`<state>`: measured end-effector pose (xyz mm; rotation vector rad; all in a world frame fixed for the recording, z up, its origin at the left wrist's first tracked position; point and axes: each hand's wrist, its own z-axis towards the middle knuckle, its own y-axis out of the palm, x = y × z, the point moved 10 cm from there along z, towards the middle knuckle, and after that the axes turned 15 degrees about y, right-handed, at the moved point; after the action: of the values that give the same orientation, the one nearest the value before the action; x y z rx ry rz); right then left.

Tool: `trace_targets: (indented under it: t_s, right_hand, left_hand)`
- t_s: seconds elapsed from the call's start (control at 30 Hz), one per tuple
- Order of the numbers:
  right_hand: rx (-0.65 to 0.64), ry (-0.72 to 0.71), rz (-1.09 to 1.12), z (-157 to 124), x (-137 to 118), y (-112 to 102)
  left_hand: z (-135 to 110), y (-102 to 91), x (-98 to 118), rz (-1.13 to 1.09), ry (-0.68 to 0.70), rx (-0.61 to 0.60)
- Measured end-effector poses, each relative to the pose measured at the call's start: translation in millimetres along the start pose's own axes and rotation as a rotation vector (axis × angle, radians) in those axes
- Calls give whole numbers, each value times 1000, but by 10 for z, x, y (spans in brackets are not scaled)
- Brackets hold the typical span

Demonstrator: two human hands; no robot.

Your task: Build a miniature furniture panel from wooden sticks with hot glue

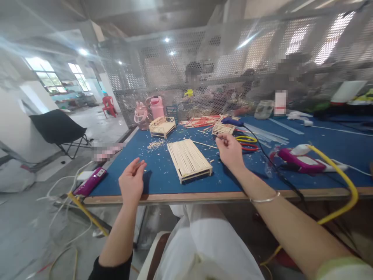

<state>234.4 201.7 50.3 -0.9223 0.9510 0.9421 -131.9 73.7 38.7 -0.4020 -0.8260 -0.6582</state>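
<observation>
Left hand (pixel 132 178) and right hand (pixel 230 152) are holding fingertips near thumbs; whether either grip is pinching anything, cannot tell. Slatted frame (pixel 190 157) is lying between both grips. Assembly is apparently proceeding; next contact is likely requiring inward reach.

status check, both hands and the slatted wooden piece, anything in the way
Left hand left of slatted wooden piece, right hand to its right; any grip unclear. It's on blue tabletop, apart from both. Loose stick beyond it, possibly minor obstacle.
</observation>
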Motion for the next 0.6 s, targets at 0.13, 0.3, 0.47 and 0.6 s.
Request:
trace_targets:
  t_s: [0.13, 0.3, 0.47, 0.6]
  right_hand:
    - [-63, 183, 6, -171, 400, 44]
    - [-139, 322, 24, -153, 614, 142]
    - [-229, 297, 31, -191, 509, 189]
    - [-373, 199, 24, -324, 305, 307]
  left_hand:
    - [16, 10, 22, -26, 16, 3]
    - [27, 10, 59, -33, 41, 6]
    - [70, -5, 76, 30, 91, -4]
    - [29, 66, 218, 130, 141, -101]
